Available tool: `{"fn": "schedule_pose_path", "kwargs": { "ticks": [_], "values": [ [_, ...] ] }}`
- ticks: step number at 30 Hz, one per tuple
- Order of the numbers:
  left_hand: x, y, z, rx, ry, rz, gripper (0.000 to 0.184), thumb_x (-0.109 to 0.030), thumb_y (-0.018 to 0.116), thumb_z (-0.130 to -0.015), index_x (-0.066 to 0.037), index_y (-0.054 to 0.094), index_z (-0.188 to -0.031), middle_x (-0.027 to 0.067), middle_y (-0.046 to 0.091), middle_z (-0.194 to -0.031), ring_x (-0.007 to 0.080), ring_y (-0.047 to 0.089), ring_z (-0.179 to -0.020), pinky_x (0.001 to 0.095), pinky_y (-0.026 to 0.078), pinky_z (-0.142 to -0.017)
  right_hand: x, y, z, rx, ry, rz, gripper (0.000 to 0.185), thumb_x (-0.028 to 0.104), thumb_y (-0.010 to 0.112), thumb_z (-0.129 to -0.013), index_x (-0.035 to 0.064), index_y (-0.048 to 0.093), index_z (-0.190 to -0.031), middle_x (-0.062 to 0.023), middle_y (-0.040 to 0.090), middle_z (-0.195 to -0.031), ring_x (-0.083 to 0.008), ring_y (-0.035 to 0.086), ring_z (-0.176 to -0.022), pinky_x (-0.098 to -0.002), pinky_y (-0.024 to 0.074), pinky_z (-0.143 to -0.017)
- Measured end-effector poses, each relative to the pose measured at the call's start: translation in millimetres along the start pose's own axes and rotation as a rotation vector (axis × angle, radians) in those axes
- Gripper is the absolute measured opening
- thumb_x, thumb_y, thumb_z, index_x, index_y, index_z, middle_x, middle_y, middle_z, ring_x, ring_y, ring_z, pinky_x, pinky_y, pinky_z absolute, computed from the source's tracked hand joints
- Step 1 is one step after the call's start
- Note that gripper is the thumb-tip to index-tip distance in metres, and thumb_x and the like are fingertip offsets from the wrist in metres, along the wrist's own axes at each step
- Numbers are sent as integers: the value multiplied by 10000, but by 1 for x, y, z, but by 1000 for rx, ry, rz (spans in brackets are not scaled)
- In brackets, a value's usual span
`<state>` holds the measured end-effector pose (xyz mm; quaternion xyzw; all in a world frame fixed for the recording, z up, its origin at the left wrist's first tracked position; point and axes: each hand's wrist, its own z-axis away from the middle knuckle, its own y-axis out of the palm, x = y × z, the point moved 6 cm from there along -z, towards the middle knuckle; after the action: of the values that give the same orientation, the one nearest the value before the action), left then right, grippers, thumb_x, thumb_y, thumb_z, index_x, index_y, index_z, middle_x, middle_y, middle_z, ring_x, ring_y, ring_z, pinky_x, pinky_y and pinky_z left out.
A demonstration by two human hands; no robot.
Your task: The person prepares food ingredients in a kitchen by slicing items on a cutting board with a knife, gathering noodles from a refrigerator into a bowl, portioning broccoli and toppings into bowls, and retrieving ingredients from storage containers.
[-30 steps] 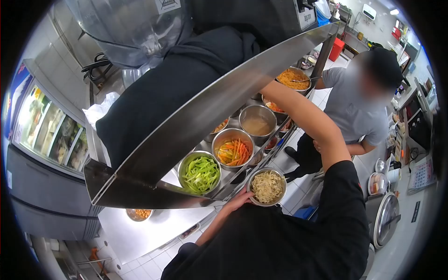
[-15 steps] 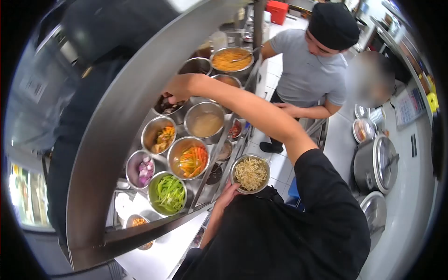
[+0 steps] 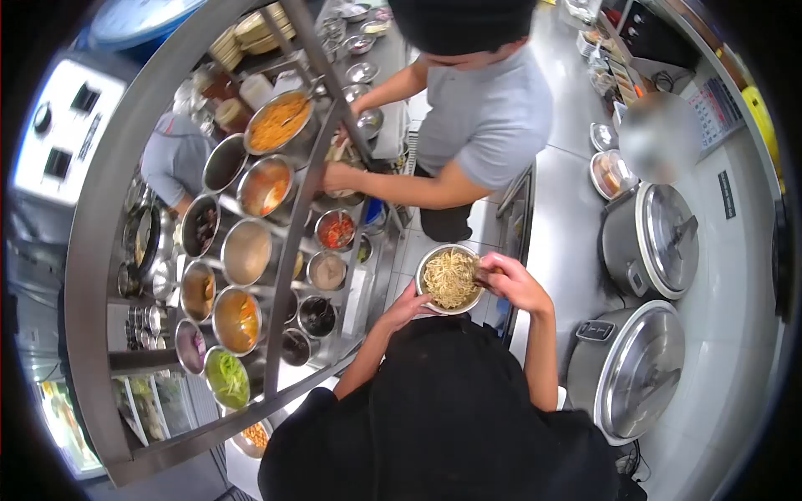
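Note:
My left hand [image 3: 406, 306] grips the lower left rim of a round metal bowl [image 3: 422, 294]. Pale, thin strands like bean sprouts [image 3: 451, 277] fill the bowl. At its right rim, my right hand [image 3: 511, 284] is closed on some dark pieces [image 3: 482, 278], too small to name surely. To the left, metal containers stand in rows behind a steel frame. One holds dark pieces [image 3: 201, 227], another sliced green vegetable [image 3: 227, 377], another orange strips [image 3: 248, 321].
A co-worker in a grey shirt [image 3: 493, 108] stands ahead, arms reaching to the counter's containers. Another person's grey sleeve [image 3: 171, 154] shows behind the frame [image 3: 288, 275]. Two large lidded cookers [image 3: 639, 367] stand on the right, beside a steel counter [image 3: 560, 217].
My right hand has come back from the container of dark pieces to the bowl, with dark pieces in it. The view has turned right. The co-worker's hands now reach over the counter.

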<state>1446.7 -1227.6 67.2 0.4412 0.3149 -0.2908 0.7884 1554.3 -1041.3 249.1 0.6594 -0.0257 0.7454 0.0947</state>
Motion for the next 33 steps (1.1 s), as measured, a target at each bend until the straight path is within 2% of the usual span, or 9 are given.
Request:
{"fn": "schedule_pose_path", "kwargs": {
  "ticks": [6, 15, 19, 20, 23, 26, 29, 30, 33],
  "values": [
    [-2, 59, -77, 144, -134, -45, 700, -38, 492, -941, -124, 115, -1524, 157, 403, -1441, 295, 538, -1232, 455, 568, -916, -82, -102, 118, -560, -54, -611, 213, 201, 483, -866, 81, 491, -1041, -101, 532, -869, -171, 510, -596, -262, 410, -425],
    [-25, 110, -165, 257, -242, -107, 737, -21, 482, -930, -146, 91, -1541, 149, 366, -1476, 289, 510, -1270, 444, 577, -899, -140, -178, 133, -940, -204, -984, 317, 408, 452, -927, 106, 518, -998, -59, 532, -885, -150, 488, -696, -216, 358, -415],
    [-35, 108, -215, 329, -254, -180, 745, -61, 495, -940, -140, 58, -1538, 131, 365, -1455, 275, 519, -1249, 424, 580, -880, -167, -235, 91, -1115, -158, -1023, 162, 252, 540, -930, 93, 549, -960, -52, 546, -886, -105, 478, -693, -197, 345, -423],
    [-38, 106, -226, 304, -248, -200, 750, -67, 493, -938, -141, 51, -1540, 135, 378, -1447, 275, 518, -1251, 421, 585, -869, -164, -248, 76, -1113, -193, -1122, 158, 127, 566, -906, 46, 578, -1041, -76, 572, -955, -92, 483, -696, -182, 375, -457],
    [-65, 115, -255, 390, -196, -275, 754, -79, 490, -939, -142, 42, -1542, 157, 386, -1442, 279, 538, -1227, 424, 591, -854, -171, -296, 29, -1059, -267, -1328, 268, 66, 557, -892, 9, 576, -1153, -110, 589, -1048, -102, 505, -705, -176, 411, -505],
    [-71, 107, -291, 410, -143, -304, 757, -101, 486, -948, -150, 24, -1546, 167, 387, -1445, 284, 564, -1191, 427, 593, -848, -171, -340, -15, -1166, -204, -1328, 340, 24, 549, -914, 13, 540, -1253, -127, 588, -1119, -110, 525, -714, -169, 432, -544],
    [-92, 114, -311, 421, -135, -287, 764, -99, 489, -942, -140, 25, -1547, 158, 373, -1452, 273, 520, -1235, 417, 587, -865, -174, -389, -52, -962, -375, -1374, 289, 83, 563, -968, 29, 524, -1250, -105, 601, -1086, -98, 532, -714, -171, 422, -523],
    [-103, 119, -313, 418, -118, -285, 765, -98, 494, -934, -130, 38, -1547, 160, 362, -1457, 268, 500, -1254, 416, 580, -876, -156, -394, -63, -908, -438, -1365, 248, 223, 544, -1007, 62, 533, -1196, -21, 580, -888, -61, 482, -636, -168, 370, -451],
    [-117, 126, -335, 410, -105, -294, 760, -91, 492, -927, -117, 53, -1548, 164, 351, -1462, 262, 485, -1266, 418, 570, -892, -123, -413, -86, -930, -462, -1151, 213, 292, 528, -1014, 84, 535, -1063, 46, 431, -701, -43, 371, -537, -181, 285, -390]
  ]
}}
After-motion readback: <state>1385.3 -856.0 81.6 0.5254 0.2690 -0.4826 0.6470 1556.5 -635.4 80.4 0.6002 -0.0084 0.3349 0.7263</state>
